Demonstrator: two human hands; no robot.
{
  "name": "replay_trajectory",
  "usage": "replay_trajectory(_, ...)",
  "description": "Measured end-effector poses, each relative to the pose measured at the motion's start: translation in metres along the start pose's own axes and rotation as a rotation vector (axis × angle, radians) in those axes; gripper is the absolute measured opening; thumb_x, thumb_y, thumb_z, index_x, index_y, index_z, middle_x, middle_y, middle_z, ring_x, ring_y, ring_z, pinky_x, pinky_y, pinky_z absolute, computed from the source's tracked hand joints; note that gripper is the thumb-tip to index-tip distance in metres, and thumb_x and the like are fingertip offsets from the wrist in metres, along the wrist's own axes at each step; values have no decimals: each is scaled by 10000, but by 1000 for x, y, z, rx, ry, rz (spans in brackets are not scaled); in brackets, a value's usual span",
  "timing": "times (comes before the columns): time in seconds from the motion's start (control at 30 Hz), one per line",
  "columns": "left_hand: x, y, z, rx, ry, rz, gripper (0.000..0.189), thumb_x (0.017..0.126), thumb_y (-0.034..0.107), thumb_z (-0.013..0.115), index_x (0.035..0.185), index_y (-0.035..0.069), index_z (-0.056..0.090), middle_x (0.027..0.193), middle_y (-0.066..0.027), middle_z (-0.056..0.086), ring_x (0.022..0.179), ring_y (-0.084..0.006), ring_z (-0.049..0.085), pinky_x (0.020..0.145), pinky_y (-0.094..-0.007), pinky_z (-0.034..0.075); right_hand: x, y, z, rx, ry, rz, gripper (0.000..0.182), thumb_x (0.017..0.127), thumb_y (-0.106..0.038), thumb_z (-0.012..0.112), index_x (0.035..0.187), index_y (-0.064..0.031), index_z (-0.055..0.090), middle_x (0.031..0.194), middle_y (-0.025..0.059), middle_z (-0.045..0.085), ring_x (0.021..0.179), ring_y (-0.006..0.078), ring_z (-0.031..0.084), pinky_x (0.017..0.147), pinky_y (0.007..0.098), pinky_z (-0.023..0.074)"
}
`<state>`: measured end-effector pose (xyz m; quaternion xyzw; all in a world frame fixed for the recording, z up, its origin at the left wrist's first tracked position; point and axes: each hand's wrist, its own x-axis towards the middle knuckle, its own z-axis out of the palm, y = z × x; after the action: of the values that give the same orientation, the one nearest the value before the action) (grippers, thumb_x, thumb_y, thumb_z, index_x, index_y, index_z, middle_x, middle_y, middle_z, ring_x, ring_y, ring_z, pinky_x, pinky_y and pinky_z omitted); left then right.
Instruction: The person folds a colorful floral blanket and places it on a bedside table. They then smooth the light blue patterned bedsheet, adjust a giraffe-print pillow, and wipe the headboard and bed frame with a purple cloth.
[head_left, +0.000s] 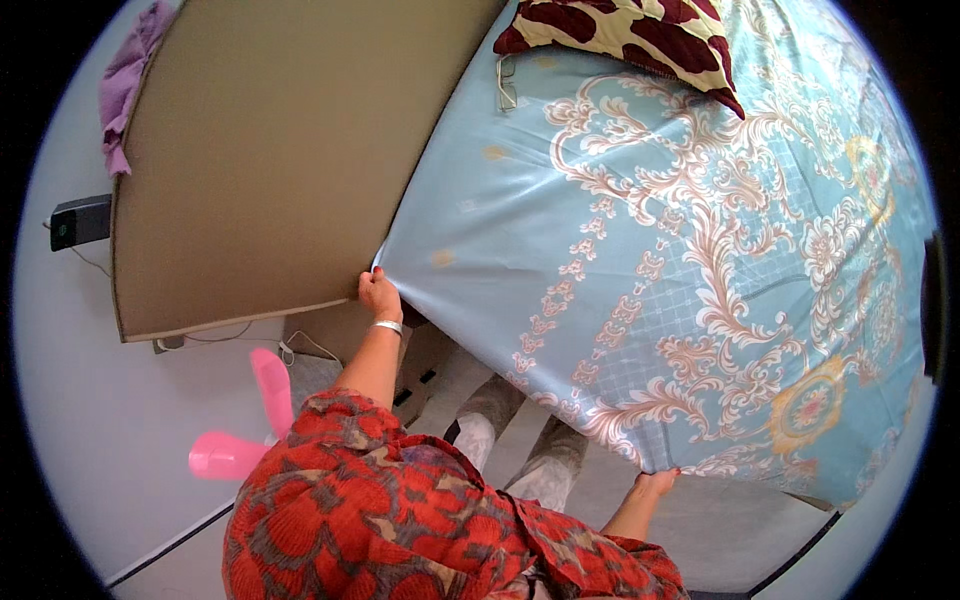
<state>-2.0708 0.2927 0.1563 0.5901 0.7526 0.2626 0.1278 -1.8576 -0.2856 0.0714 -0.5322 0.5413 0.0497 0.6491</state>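
A light blue bed sheet (480, 277) with white and brown scroll patterns lies spread over the bed. My left hand (380, 294), with a bracelet at the wrist, grips the sheet's corner beside the brown headboard panel (277, 165). Farther right, my right hand (657, 482) holds the sheet's near edge between thumb and fingers. Between the two hands the edge is pulled fairly straight, with creases running out from the left hand. The underside of both grips is hidden.
A maroon and cream pillow (622, 34) and eyeglasses (507, 84) lie on the sheet. Pink fan blades (272, 390), cables and a brown box-like piece (427, 360) are at the left. A purple cloth (131, 82) hangs over the panel, above a dark device (81, 221).
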Motion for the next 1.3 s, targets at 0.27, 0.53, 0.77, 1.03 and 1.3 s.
replay_trajectory(0.27, -2, -9, 1, 99, -40, -53, 325, 828, 254, 531, 710, -48, 542, 741, -202, 574, 685, -319, 532, 657, -409, 403, -15, 0, 0, -477, 185, -227, 455, 905, -315, 399, 1020, 91, 567, 1010, 202, 591, 862, 301, 578, 748, 391, 452)
replay_trajectory(0.53, 7, 0, 47, -42, -163, -700, 324, 842, 239, 469, 1072, 19, 534, 1007, -191, 551, 852, -352, 538, 745, -440, 440, 40, 15, -23, -1310, 174, -373, 412, 900, -300, 380, 910, 50, 597, 880, 229, 614, 783, 326, 598, 686, 422, 455)
replay_trajectory(0.77, 25, 37, 51, 23, -535, -461, 490, 809, 197, 480, 1218, -57, 392, 1300, -253, 368, 1154, -354, 433, 895, -432, 378, 69, -49, -22, -1295, 180, -461, 197, 801, -133, 455, 914, 12, 526, 751, 153, 568, 666, 295, 552, 595, 390, 438)
replay_trajectory(1.03, -9, 99, 62, 253, -565, -193, 737, 777, 554, 448, 1234, -21, 388, 1314, -263, 320, 1207, -426, 315, 991, -470, 274, -86, -133, 250, -1044, -393, -1472, 377, 804, -121, 535, 1161, -11, 480, 1191, 191, 490, 1078, 339, 463, 934, 382, 343)
replay_trajectory(1.3, 18, 245, 105, -67, -364, 516, 406, 752, 228, 592, 1047, -43, 528, 1068, -241, 547, 1015, -374, 507, 863, -411, 413, -103, -76, 307, -1488, -178, -1429, 524, 880, -313, 388, 1350, -111, 275, 1437, 107, 192, 1311, 344, 167, 1022, 538, 153)
